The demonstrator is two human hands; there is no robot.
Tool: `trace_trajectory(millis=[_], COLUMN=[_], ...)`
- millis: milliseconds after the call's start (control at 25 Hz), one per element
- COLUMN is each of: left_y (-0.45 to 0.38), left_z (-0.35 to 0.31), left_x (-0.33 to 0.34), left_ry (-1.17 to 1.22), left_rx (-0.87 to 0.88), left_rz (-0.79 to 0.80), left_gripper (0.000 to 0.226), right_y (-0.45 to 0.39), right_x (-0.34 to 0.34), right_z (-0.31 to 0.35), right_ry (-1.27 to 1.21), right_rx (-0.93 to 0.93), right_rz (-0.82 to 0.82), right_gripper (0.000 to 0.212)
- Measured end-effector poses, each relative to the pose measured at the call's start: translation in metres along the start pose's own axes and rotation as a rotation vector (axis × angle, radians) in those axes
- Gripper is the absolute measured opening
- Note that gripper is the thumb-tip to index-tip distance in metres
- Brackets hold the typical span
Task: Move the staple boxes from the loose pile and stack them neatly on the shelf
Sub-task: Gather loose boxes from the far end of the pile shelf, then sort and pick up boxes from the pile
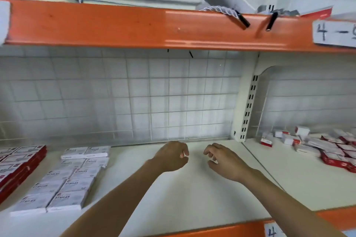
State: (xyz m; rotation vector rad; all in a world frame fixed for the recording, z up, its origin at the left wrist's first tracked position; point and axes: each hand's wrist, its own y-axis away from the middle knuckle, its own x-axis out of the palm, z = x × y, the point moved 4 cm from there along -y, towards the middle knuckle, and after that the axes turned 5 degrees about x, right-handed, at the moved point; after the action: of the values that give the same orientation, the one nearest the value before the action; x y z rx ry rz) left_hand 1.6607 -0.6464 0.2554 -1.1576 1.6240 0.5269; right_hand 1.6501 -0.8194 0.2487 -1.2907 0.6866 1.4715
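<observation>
arms: bare, no sleeves; left hand (171, 157): ring on finger

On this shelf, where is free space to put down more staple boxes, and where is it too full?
Free: the bare white shelf between the neat rows of staple boxes and the white upright, under the left hand and right hand. Also free: the front of the right bay. Crowded: the loose pile at far right and the left edge.

Your view, items not fully legible:
- Red-edged boxes (18, 163): cut off by the left edge.
- Loose pile (327, 148): runs past the right edge; box print blurred.
- Handwritten label (334, 32): cropped after "4 –".
- Lower label (273, 230): cropped by the bottom edge.
</observation>
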Motion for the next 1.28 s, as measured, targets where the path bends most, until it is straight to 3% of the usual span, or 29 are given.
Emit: trace_trajectory(millis=[200,600,800,1080,1280], left_y=[-0.052,-0.142,-0.180,-0.231,-0.246], left_z=[-0.072,-0.171,-0.212,-0.263,-0.274], left_x=[0.039,0.134,0.166,0.196,0.216], left_ry=[0.074,0.074,0.112,-0.008,-0.153], left_rx=[0.085,0.141,0.159,0.264,0.282], left_rz=[-0.074,0.061,0.022,0.007,0.126], left_gripper=[0.019,0.022,0.028,0.043,0.050], right_y=[0.033,0.077,0.090,0.096,0.089], right_x=[-0.029,-0.052,-0.074,-0.101,-0.104], right_z=[-0.084,-0.224,-0.283,-0.344,-0.366], right_ry=[0.013,0.036,0.046,0.132,0.107], right_rx=[0.121,0.307,0.389,0.521,0.566], right_rz=[-0.051,-0.031,-0.097,-0.248,-0.229], right_gripper=[0.028,0.032,0.034,0.040,0.055])
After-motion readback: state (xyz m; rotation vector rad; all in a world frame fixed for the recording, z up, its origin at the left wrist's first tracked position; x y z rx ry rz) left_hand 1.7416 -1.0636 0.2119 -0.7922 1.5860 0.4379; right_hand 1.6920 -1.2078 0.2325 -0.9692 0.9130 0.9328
